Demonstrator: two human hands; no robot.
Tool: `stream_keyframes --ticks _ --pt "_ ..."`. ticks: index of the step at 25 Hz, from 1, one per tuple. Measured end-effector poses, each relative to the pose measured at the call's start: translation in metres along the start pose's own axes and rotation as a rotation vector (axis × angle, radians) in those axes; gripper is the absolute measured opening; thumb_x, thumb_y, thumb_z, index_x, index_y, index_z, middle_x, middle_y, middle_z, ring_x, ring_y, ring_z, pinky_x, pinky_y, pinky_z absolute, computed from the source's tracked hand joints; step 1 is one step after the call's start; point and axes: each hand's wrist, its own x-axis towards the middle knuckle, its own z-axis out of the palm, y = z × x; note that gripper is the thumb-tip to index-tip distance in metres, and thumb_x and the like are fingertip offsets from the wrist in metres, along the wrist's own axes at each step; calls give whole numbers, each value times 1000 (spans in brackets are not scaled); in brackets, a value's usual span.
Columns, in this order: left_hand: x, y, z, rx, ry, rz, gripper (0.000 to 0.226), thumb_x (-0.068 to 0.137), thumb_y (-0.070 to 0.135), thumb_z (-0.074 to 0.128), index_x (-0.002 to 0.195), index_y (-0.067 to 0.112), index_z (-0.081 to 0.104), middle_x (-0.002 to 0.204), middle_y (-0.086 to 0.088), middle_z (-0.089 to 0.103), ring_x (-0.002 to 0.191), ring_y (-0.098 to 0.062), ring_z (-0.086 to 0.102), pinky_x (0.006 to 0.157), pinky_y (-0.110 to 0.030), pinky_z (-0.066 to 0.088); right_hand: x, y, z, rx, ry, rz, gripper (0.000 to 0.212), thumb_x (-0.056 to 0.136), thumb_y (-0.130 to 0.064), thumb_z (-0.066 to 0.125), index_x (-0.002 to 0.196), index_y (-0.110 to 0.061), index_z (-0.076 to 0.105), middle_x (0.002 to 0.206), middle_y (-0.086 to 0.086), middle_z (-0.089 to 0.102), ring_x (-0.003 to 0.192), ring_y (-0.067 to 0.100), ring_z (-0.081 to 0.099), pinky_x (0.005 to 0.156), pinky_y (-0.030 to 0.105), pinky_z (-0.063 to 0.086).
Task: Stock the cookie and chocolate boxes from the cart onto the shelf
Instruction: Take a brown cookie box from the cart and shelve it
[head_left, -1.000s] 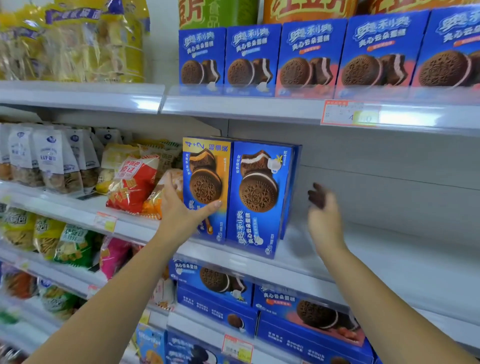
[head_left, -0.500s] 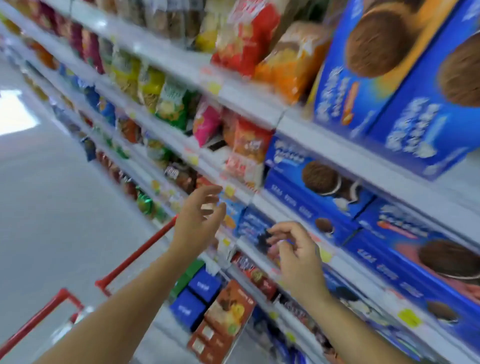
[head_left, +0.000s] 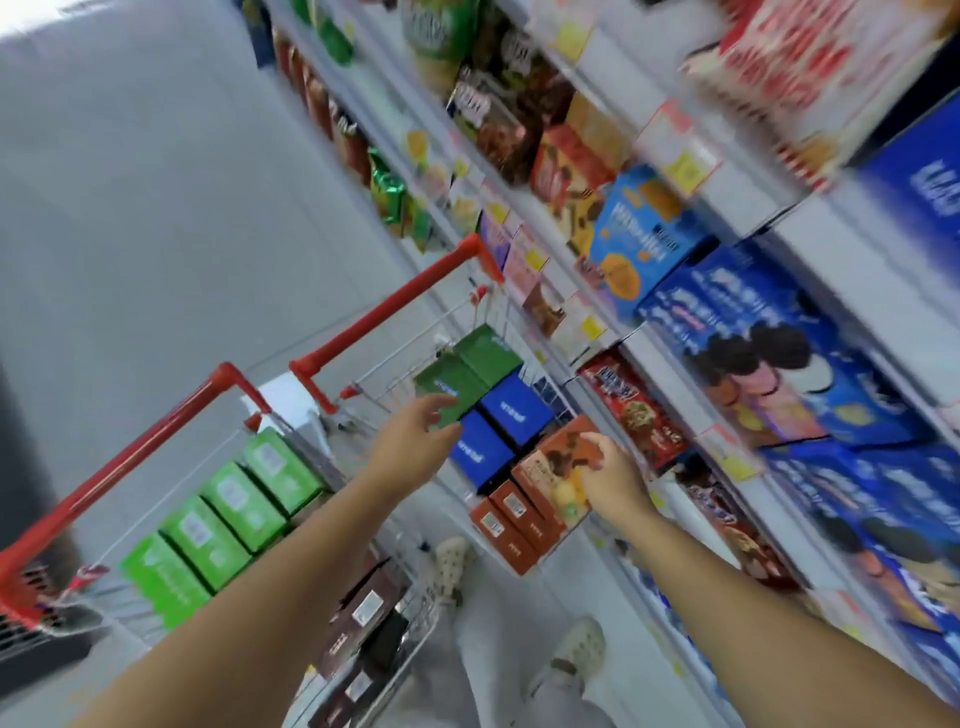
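Both hands reach down toward the upper basket of the red-handled cart (head_left: 395, 304), which stands just beside the shelf (head_left: 737, 208). The left hand (head_left: 415, 436) hovers with loosely spread fingers over the green boxes (head_left: 467, 364) and holds nothing. The right hand (head_left: 605, 473) has its fingers curled at the top edge of the orange-brown chocolate boxes (head_left: 535, 493); motion blur hides whether it grips one or only touches it. Two blue boxes (head_left: 498, 426) stand packed between the green and the brown ones, all on end and touching.

The step in hand looks like picking the next box. It would go best by pinching one brown box at its upper edge and lifting it straight up, so its neighbours are not dragged along. The left hand could steady the row.

Room is tight on the shelf side: the basket wires and the jutting shelf edges with their price tags (head_left: 680, 156) sit close. The aisle floor (head_left: 156, 182) on the left is open, the safer side to swing a box out. More bright green boxes (head_left: 223, 509) wait in the nearer basket.
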Motion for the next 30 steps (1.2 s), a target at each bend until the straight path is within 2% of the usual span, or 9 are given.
stream_keyframes --ticks 2,7,12,15,19,24,27,29,30 --pt "8 -25 5 -39 -13 -75 38 94 25 54 132 23 53 133 6 55 126 -12 50 102 -34 43 12 -2 23 -65 -9 -18 41 92 -7 51 130 -23 53 134 7 45 102 27 55 80 35 49" --pt "26 -68 6 -131 -13 -212 39 96 19 51 135 20 50 139 2 52 123 -14 50 96 -26 38 44 -38 82 -235 -152 -186 52 92 -18 60 141 -18 42 143 6 37 109 24 54 84 32 46" --pt "37 -89 -3 -225 36 -263 41 95 19 51 135 21 50 132 3 57 120 -13 53 95 -27 42 75 -47 145 -620 -192 -77 101 77 -56 70 150 -7 19 149 13 30 136 30 32 106 40 35" --pt "40 -98 -7 -250 49 -258 41 94 19 53 135 22 51 129 5 57 116 -11 55 94 -27 43 78 -41 164 -667 -120 -61 114 74 -59 72 152 -7 7 153 13 27 139 30 30 110 41 32" --pt "43 -100 -8 -308 -38 -265 50 92 16 59 140 22 45 137 6 52 127 -11 49 98 -29 41 71 -41 143 -498 -50 -128 105 69 -46 78 148 -8 21 147 11 36 134 28 35 105 39 37" --pt "41 -72 -11 -204 -214 -194 83 82 16 73 150 28 26 154 1 33 140 -16 33 110 -38 35 41 -69 56 -199 -4 -326 88 67 -34 77 142 -18 35 127 2 43 119 22 45 94 34 41" --pt "43 -46 -21 -139 -335 -149 103 74 31 81 151 37 13 158 2 24 142 -26 30 115 -44 27 29 -96 -12 47 -246 -356 81 73 -28 80 143 -30 38 128 -8 45 109 6 54 88 28 47" --pt "48 -33 -31 -248 -483 -165 107 66 38 85 148 41 17 150 -1 41 128 -26 51 104 -45 44 32 -106 -36 222 -429 -349 81 71 -32 80 143 -33 42 132 -7 53 107 7 61 89 29 51" --pt "50 -27 -37 -328 -560 -167 98 67 33 85 144 37 25 136 -3 56 112 -25 64 90 -40 54 35 -111 -40 323 -499 -335 81 66 -37 80 140 -32 47 130 -3 59 105 12 65 87 30 52"
